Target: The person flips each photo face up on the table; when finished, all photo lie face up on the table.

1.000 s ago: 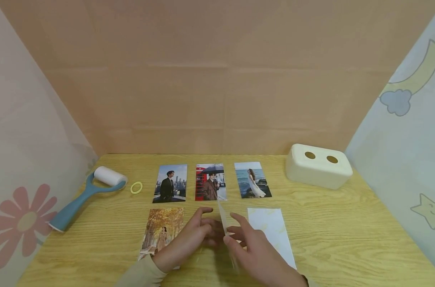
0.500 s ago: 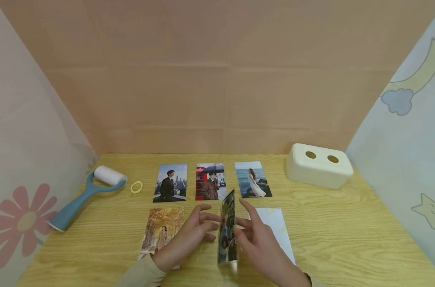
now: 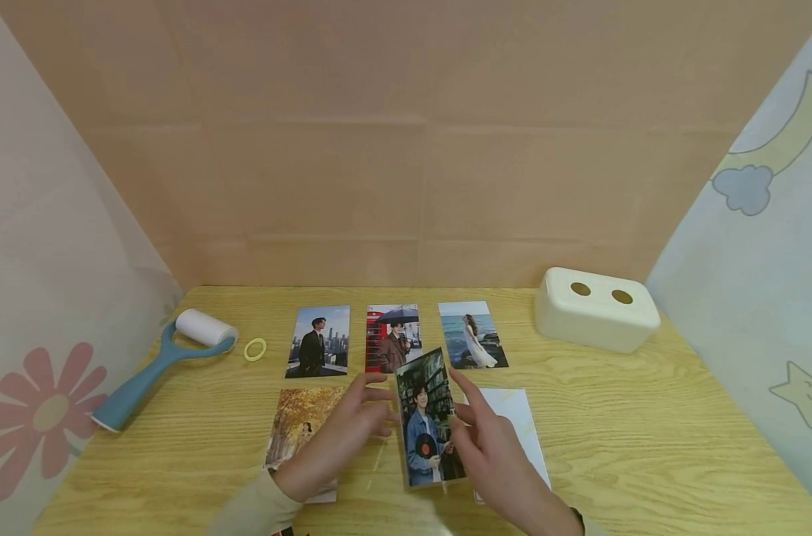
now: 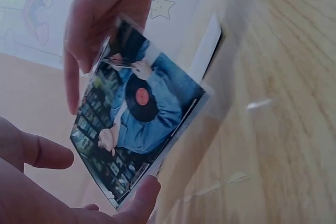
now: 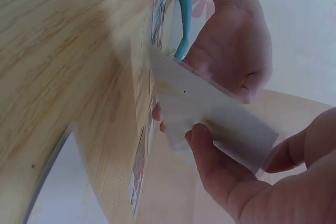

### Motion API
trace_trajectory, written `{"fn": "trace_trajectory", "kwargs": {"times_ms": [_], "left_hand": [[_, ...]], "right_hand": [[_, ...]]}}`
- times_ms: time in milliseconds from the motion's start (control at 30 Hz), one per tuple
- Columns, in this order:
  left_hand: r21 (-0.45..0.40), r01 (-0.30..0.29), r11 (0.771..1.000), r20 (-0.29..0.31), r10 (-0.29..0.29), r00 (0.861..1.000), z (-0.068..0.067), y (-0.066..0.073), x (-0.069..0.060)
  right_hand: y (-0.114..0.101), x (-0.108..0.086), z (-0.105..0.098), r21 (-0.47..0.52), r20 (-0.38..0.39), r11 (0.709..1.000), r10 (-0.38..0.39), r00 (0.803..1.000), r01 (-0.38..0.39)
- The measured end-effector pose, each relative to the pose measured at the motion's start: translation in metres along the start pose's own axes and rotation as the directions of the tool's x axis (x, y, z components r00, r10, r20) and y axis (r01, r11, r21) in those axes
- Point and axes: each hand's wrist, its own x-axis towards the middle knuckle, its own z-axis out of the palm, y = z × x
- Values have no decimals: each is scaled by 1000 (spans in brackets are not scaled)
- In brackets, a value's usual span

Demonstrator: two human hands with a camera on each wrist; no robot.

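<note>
A photo card [image 3: 424,428] of a person with a vinyl record is held up, tilted, above the middle of the table. My right hand [image 3: 502,454] holds it at its right edge, the thumb against its pale back in the right wrist view [image 5: 215,114]. My left hand [image 3: 341,439] is by the card's left edge with fingers spread; whether a fingertip touches it is hard to tell. Beneath the left forearm lies an autumn photo card [image 3: 292,417], partly covered. A white card [image 3: 513,417] lies face down, partly behind the right hand.
Three photo cards form a back row: a city one [image 3: 317,342], a phone-box one [image 3: 385,335] and a sea one [image 3: 471,335]. On the left are a blue-handled lint roller [image 3: 158,365] and a yellow ring [image 3: 254,350]. A cream box with two holes [image 3: 593,316] stands back right.
The held card has turned from edge-on until its picture faces the head camera. My right hand has shifted slightly right with it, while the left hand has drawn slightly left.
</note>
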Motion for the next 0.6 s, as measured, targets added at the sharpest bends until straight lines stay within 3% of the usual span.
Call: {"fn": "trace_trajectory", "kwargs": {"times_ms": [200,400,600], "left_hand": [[38,1,999,-48,1,999,-5,10,-2],[86,-2,996,-71,8,997,-10,19,-8],[133,24,991,-84,-13,996,-14,28,-14]], "right_hand": [[1,2,1,37,-41,998,61,997,-60],[4,6,2,-11,-107,998,65,992,-66],[9,10,3,9,-102,993,116,988,-116]]}}
